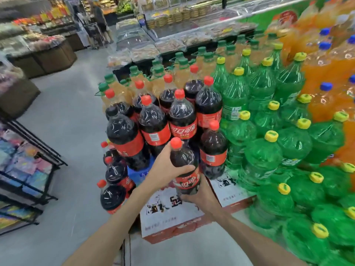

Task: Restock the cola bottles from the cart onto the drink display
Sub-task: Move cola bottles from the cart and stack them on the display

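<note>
I hold one large cola bottle point(183, 160) with a red cap and red label in front of the drink display. My left hand point(169, 166) wraps its upper body from the left. My right hand point(199, 196) grips it under the base. The bottle is upright, slightly tilted, just above the white and red cola cartons point(172, 214). Behind it stand several stacked cola bottles point(153, 123), one with a black cap point(112, 111). More cola bottles point(113, 196) stand lower at the left. The cart is out of sight.
Green soda bottles with yellow caps point(269, 156) fill the right side, orange soda point(326, 73) sits above them. Pale tea bottles with green caps point(180, 68) stand behind the cola. A black wire rack point(28, 169) is at the left, grey aisle floor point(73, 112) between. People stand far back.
</note>
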Demonstrator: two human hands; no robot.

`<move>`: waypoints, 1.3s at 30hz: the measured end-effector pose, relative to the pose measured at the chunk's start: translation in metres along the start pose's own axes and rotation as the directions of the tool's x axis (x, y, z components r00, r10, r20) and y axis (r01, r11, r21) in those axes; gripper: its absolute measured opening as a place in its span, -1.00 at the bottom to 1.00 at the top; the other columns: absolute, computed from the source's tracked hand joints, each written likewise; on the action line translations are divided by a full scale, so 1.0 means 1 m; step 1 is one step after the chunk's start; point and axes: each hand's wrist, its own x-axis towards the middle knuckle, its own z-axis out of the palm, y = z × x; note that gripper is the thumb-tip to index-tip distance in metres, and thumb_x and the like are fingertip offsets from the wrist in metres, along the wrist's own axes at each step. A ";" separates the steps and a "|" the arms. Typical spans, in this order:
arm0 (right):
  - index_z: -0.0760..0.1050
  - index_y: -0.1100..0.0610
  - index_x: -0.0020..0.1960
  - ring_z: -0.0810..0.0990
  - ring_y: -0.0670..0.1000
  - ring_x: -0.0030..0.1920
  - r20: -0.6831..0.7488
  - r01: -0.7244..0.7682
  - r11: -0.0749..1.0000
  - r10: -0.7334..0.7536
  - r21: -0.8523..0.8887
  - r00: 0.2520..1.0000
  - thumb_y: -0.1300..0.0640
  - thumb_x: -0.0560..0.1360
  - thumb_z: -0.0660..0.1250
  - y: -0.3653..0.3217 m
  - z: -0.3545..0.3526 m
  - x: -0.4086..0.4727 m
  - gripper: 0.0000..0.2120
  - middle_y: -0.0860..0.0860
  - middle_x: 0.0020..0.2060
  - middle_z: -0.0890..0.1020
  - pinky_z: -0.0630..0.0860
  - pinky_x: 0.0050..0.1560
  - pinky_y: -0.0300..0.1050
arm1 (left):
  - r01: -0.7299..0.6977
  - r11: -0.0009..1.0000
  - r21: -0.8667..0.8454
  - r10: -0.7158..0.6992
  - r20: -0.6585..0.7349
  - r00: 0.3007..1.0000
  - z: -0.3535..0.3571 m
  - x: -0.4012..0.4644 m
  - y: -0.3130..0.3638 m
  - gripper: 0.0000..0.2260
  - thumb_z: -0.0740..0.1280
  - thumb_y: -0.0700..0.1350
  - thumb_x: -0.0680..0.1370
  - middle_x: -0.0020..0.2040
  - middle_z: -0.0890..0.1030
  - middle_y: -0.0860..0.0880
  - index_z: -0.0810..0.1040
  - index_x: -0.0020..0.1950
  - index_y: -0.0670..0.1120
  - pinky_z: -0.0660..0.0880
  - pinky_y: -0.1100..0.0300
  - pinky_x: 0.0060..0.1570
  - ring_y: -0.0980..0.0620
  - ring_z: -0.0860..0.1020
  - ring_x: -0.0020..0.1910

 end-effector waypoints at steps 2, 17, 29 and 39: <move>0.26 0.00 0.52 0.60 -0.15 0.31 -0.009 0.035 0.999 -0.035 0.029 0.999 0.38 0.32 0.67 0.002 0.001 0.018 -0.07 -0.07 0.34 0.58 0.59 0.25 -0.20 | 0.001 1.000 0.004 -0.001 -0.010 1.000 0.001 0.015 -0.009 -0.29 0.66 0.10 0.36 0.28 0.58 0.23 0.42 0.43 0.14 0.46 0.31 0.25 0.30 0.54 0.26; 0.31 -0.09 0.39 0.59 -0.30 0.23 -0.113 0.097 0.994 -0.090 0.057 0.990 0.37 0.34 0.65 0.028 0.010 0.064 -0.17 -0.07 0.27 0.58 0.55 0.21 -0.34 | -0.058 0.985 0.164 0.069 -0.061 0.996 0.019 0.049 -0.034 -0.29 0.62 0.10 0.42 0.30 0.31 0.08 0.35 0.45 0.02 0.23 0.62 0.20 0.28 0.36 0.23; 0.31 -0.15 0.58 0.51 -0.10 0.44 -0.237 0.144 0.979 -0.108 0.143 0.966 0.14 0.74 0.24 0.027 0.021 0.028 -0.55 -0.13 0.45 0.51 0.58 0.32 -0.06 | -0.065 0.981 0.184 0.083 -0.094 0.992 0.020 0.047 -0.032 -0.33 0.60 0.11 0.43 0.28 0.30 0.09 0.37 0.43 0.01 0.21 0.61 0.20 0.42 0.31 0.27; 0.36 -0.15 0.56 0.48 -0.05 0.47 -0.312 0.136 0.990 -0.144 -0.047 0.939 0.12 0.75 0.22 0.039 0.026 0.044 -0.59 -0.10 0.46 0.50 0.56 0.36 -0.02 | -0.081 0.980 0.184 0.104 -0.116 0.988 0.022 0.046 -0.034 -0.34 0.59 0.10 0.45 0.28 0.30 0.09 0.35 0.43 0.01 0.27 0.56 0.17 0.25 0.36 0.24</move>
